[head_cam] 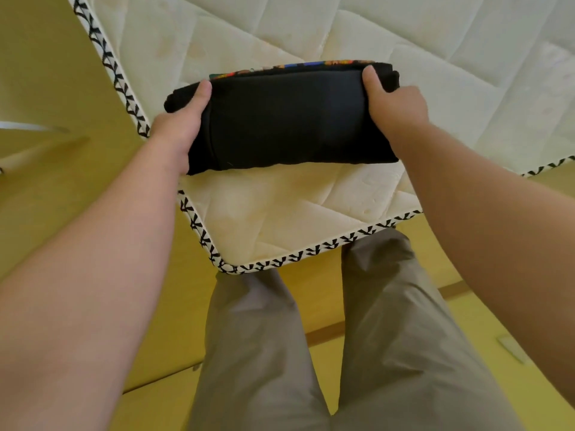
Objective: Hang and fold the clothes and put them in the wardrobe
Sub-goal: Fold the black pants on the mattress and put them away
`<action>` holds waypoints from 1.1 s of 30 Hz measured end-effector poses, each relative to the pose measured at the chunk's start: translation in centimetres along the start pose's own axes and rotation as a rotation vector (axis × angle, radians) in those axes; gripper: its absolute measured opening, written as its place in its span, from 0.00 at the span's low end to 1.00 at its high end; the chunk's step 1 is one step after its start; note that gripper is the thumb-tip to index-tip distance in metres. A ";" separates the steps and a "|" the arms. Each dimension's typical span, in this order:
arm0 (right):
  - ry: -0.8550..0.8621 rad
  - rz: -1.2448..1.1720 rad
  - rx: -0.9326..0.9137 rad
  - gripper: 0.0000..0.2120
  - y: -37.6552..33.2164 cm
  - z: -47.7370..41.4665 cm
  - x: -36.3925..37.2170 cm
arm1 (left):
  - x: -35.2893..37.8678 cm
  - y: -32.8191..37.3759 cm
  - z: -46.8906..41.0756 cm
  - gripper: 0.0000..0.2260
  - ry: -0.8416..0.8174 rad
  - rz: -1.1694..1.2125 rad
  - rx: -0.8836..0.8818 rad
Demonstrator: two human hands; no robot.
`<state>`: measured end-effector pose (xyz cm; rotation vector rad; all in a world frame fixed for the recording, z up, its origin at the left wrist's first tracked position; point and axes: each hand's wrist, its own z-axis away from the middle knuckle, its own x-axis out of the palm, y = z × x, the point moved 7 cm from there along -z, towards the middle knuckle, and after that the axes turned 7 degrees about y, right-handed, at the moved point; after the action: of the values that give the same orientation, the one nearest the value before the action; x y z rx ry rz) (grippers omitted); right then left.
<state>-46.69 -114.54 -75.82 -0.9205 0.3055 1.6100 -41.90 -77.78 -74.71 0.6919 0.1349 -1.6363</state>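
A folded black garment [280, 119] with a strip of colourful print along its far edge sits near the corner of a cream quilted mattress [295, 213]. My left hand [183, 119] grips its left end, thumb on top and fingers underneath. My right hand [395, 101] grips its right end the same way. The bundle is held flat between both hands, just above or resting on the mattress; I cannot tell which. No wardrobe is in view.
The mattress has a black-and-white patterned border [280, 262] and its corner points toward my legs in grey trousers [311, 353]. Yellow-green tatami floor [62, 88] surrounds the mattress on the left and below.
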 end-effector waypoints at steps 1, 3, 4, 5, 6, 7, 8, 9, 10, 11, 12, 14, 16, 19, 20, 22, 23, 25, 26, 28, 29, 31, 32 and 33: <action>-0.048 -0.018 0.033 0.33 0.0 0.2 0.0 | 0.1 0.3 0.0 0.47 -0.079 -0.026 -0.020; -0.149 -0.112 0.113 0.34 0.2 1.1 -0.2 | -0.4 1.0 0.4 0.39 -0.203 -0.056 -0.036; -0.188 -0.152 0.150 0.35 0.4 2.0 -0.3 | -1.1 1.1 0.6 0.37 -0.236 -0.050 -0.039; -0.212 -0.165 0.174 0.36 0.6 3.1 -0.6 | -1.9 1.1 1.0 0.35 -0.258 -0.040 -0.042; -0.229 -0.162 0.184 0.36 0.9 4.4 -0.9 | -2.8 0.8 1.6 0.32 -0.276 -0.038 -0.051; -0.235 -0.169 0.190 0.36 1.3 5.8 -1.3 | -3.6 0.4 2.6 0.31 -0.296 -0.049 -0.064; -0.232 -0.189 0.193 0.35 1.8 7.4 -1.8 | -4.5 -0.2 3.8 0.29 -0.323 -0.063 -0.082; -0.227 -0.223 0.192 0.34 2.3 9.2 -2.4 | -5.7 -0.8 5.1 0.28 -0.347 -0.075 -0.097; -0.223 -0.256 0.187 0.32 2.6 11.4 -3.0 | -7.4 -1.3 6.5 0.28 -0.359 -0.083 -0.103; -0.222 -0.281 0.182 0.30 2.8 14.0 -3.5 | -9.6 -1.6 7.9 0.29 -0.363 -0.090 -0.103; -0.221 -0.304 0.183 0.30 3.0 16.6 -4.0 | -11.9 -1.8 9.4 0.31 -0.367 -0.097 -0.098; -0.234 -0.358 0.184 0.30 2.9 22.2 -4.9 | -16.6 -1.3 12.2 0.35 -0.375 -0.094 -0.057; -0.238 -0.400 0.148 0.30 1.1 27.6 -5.7 | -22.0 0.3 14.7 0.40 -0.344 -0.072 0.045; -0.196 -0.412 0.015 0.26 -4.1 33.8 -7.6 | -29.7 3.5 17.9 0.42 -0.255 -0.019 0.189; -0.176 -0.406 -0.047 0.25 -6.3 35.5 -8.6 | -32.0 4.5 18.9 0.42 -0.236 0.016 0.224; -0.113 -0.371 -0.187 0.22 -11.0 38.3 -10.8 | -35.8 6.1 20.5 0.38 -0.218 0.092 0.283; -0.077 -0.349 -0.263 0.21 -13.5 39.5 -12.1 | -37.3 6.8 21.3 0.35 -0.217 0.134 0.316; -0.018 -0.327 -0.402 0.23 -18.2 41.9 -14.9 | -39.9 8.0 23.1 0.29 -0.190 0.214 0.396; 0.008 -0.317 -0.467 0.23 -20.3 42.9 -16.1 | -40.9 8.5 23.8 0.26 -0.163 0.245 0.427; 0.061 -0.291 -0.605 0.21 -24.2 45.2 -18.6 | -43.3 9.2 25.8 0.22 -0.089 0.313 0.476; 0.086 -0.288 -0.656 0.20 -25.9 46.3 -19.8 | -44.5 9.8 26.8 0.21 -0.052 0.350 0.500; 0.123 -0.287 -0.744 0.20 -29.1 48.1 -21.5 | -47.0 11.1 28.5 0.21 0.026 0.404 0.563; 0.135 -0.287 -0.777 0.20 -30.5 49.0 -22.2 | -48.4 11.7 29.4 0.21 0.065 0.419 0.596; 0.145 -0.292 -0.809 0.21 -31.9 50.0 -22.7 | -49.9 12.5 30.2 0.21 0.093 0.448 0.629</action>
<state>-37.11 -89.67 -18.16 -1.6104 -0.4085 1.3903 -39.69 -51.27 -21.37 1.1793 -0.4604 -1.2028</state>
